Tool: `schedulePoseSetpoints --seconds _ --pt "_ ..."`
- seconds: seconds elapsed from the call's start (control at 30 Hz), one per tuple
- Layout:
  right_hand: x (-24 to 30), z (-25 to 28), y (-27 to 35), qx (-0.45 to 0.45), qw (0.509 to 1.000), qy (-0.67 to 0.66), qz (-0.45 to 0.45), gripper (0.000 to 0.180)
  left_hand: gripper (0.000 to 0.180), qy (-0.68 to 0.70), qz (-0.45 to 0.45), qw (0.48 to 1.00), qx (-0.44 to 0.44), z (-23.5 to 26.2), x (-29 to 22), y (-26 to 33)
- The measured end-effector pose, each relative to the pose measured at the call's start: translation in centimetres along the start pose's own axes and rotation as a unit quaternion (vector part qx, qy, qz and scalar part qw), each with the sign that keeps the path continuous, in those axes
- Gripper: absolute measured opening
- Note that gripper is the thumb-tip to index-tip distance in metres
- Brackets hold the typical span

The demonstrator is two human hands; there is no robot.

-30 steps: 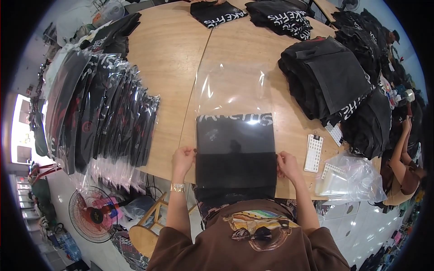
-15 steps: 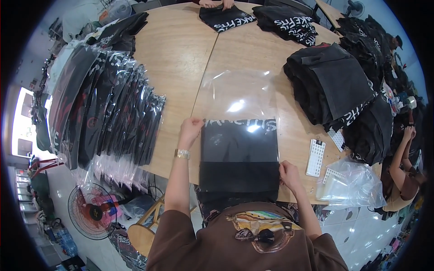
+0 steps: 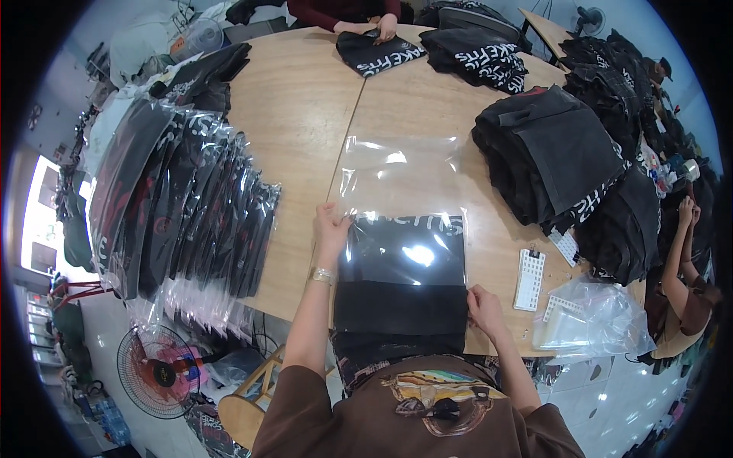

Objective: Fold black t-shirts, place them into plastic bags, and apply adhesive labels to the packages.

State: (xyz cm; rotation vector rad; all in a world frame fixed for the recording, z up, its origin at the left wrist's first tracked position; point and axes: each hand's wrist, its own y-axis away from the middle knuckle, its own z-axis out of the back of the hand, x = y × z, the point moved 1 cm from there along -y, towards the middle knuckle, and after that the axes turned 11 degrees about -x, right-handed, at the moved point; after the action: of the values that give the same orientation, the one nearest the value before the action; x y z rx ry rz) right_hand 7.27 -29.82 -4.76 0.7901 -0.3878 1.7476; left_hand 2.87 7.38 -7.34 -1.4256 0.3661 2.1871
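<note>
Wooden table point(image 3: 305, 114): both hands hold clear bag point(image 3: 401, 179) over black garment point(image 3: 401, 294).

The scene is evenly and brightly lit from overhead, with soft, faint shadows on the wooden tabletop point(image 3: 305, 114). White glare patches sit on the clear plastic bag point(image 3: 401, 221) and streak the stacked bagged garments point(image 3: 175, 206) at left. A window point(image 3: 38, 229) at the far left blows out to white. Fisheye distortion bends straight edges near the rim, and a black vignette rings the frame. Focus is fairly sharp centrally, softer toward the edges.
</note>
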Motion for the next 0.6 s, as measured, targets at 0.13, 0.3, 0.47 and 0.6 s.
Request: schedulePoseSetpoints --seconds 0.13,0.3,0.47,0.6 --pt "0.8 -0.6 0.0 0.016 1.000 0.024 0.002 0.020 0.031 -0.092 -0.072 0.985 -0.125 0.4 1.4 -0.4" --pt "-0.6 -0.6 -0.1 0.018 1.000 0.010 -0.017 0.019 0.022 -0.104 -0.005 0.989 -0.103 3.7 1.5 0.2" --pt "1.7 0.8 -0.2 0.068 0.984 -0.100 -0.130 0.017 0.018 -0.033 0.241 0.948 0.207 8.2 -0.5 7.7" --pt "1.0 0.4 0.0 0.054 0.986 -0.114 -0.106 0.016 0.018 0.032 0.189 0.969 0.157 8.4 2.0 10.9"
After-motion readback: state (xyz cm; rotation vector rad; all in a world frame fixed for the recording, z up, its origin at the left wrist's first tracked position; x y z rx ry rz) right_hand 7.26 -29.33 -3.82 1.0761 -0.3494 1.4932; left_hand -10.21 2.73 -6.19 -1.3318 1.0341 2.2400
